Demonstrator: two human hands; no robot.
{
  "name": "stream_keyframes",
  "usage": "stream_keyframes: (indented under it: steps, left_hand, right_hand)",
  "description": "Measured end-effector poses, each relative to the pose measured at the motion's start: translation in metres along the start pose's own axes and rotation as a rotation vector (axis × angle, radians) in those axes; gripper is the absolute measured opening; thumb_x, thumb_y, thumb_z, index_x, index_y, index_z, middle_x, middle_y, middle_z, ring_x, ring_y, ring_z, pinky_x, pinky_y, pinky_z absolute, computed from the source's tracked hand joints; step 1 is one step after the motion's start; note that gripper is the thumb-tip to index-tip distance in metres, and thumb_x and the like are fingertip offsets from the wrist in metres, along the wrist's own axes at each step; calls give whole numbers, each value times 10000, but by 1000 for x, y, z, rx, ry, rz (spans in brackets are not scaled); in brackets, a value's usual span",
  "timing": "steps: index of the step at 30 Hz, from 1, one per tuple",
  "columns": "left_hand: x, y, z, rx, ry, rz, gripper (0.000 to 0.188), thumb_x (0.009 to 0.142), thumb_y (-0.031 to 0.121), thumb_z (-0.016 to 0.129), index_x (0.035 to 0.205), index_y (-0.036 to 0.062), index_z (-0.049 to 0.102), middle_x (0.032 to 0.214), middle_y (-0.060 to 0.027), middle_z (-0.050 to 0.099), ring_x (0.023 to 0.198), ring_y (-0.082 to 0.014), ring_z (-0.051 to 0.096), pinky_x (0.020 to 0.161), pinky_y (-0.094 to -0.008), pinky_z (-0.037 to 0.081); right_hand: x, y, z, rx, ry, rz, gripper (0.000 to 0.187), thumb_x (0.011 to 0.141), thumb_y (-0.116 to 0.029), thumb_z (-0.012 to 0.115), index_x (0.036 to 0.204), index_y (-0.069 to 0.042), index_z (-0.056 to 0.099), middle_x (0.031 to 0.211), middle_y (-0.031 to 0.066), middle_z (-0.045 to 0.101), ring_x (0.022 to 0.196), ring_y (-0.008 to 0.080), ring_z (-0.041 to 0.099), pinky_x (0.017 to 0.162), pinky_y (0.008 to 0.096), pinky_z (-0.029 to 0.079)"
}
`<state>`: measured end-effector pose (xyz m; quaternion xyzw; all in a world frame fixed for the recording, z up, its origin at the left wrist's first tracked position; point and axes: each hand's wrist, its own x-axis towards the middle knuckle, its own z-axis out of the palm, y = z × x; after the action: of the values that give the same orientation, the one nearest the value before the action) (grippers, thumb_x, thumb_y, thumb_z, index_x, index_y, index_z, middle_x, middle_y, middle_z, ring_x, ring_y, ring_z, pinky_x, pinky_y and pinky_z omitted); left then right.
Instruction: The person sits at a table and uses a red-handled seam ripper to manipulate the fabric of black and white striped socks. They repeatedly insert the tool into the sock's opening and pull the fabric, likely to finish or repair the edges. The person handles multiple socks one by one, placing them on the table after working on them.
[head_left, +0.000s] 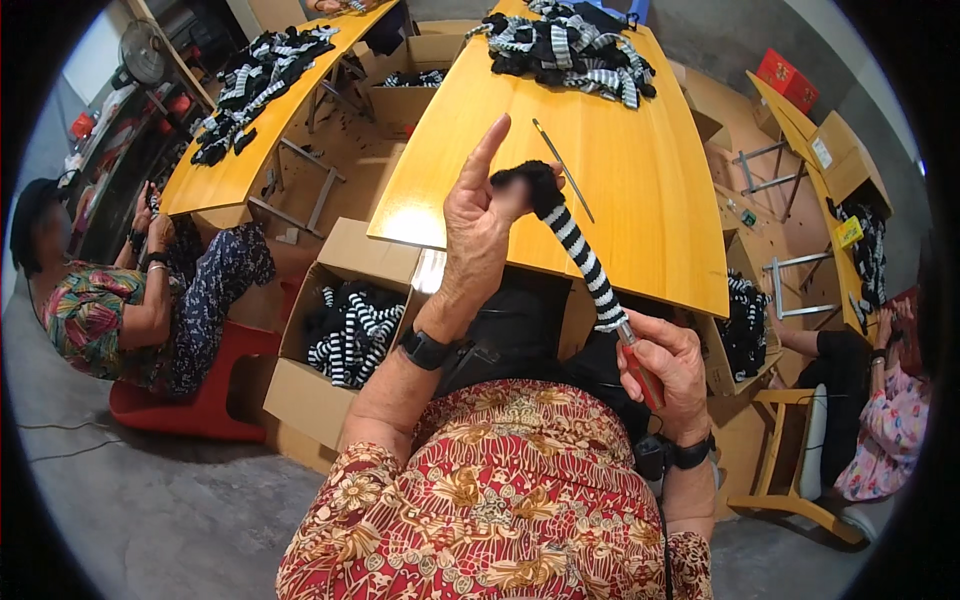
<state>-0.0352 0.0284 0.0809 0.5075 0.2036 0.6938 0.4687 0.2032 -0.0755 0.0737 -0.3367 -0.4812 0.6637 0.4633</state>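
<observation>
A black-and-white striped knitted tube (582, 258) with a bunched black end stretches between my hands, above the near part of the table. My left hand (480, 215) has its thumb against the black end and its index finger stretched up; its other fingers are largely hidden, and it appears to grip the knit. My right hand (672, 365) is wrapped round the red handle of a metal-shafted tool (645, 380). The tool's shaft enters the striped end of the tube, so its tip is hidden. Beyond the black end, a thin dark rod with a yellow end (563, 170) lies on the table.
A yellow table (450, 130) carries a heap of striped knits (570, 50) at its far end. Open cardboard boxes of knits stand left (350, 335) and right (745, 325) of me. Seated co-workers (150, 300) are at both sides, with another heap (255, 90) on the left table.
</observation>
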Motion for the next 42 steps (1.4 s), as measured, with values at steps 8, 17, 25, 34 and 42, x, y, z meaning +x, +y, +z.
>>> stream_keyframes:
  steps: [8,17,25,34,42]
  left_hand:
    - [2,2,10,80,146,-39,551,953,32,533,1460,77,320,1102,-136,657,1004,-199,661,879,-316,554]
    - [-3,-3,25,0,61,-53,518,920,3,572,1410,43,411,1067,-84,665,933,-128,649,842,-279,557]
    - [3,5,-3,-54,4,-197,359,945,44,538,1303,12,526,1049,-107,675,948,-168,672,848,-300,558]
    - [14,19,-31,110,-165,-173,217,931,158,623,1075,-3,640,979,-56,690,879,-132,659,799,-282,552]
    - [-3,0,-3,-42,-3,-140,138,919,75,622,1028,-8,639,949,-56,687,826,-106,657,732,-254,572]
  right_hand:
    - [-1,11,18,-366,126,-292,333,906,12,556,1233,-12,612,791,33,569,575,77,541,467,198,402]
    - [11,7,24,-703,190,-535,353,838,77,590,1186,25,628,798,69,590,608,95,536,543,235,433]
    - [32,12,29,-990,147,-746,409,782,93,623,1182,9,631,859,110,608,715,193,601,632,287,491]
    - [19,-8,24,-987,75,-634,433,760,84,637,1184,-3,631,853,102,605,701,179,586,620,273,477]
    - [2,15,29,-906,234,-603,386,800,74,626,1183,29,624,872,117,623,740,187,601,662,280,488]
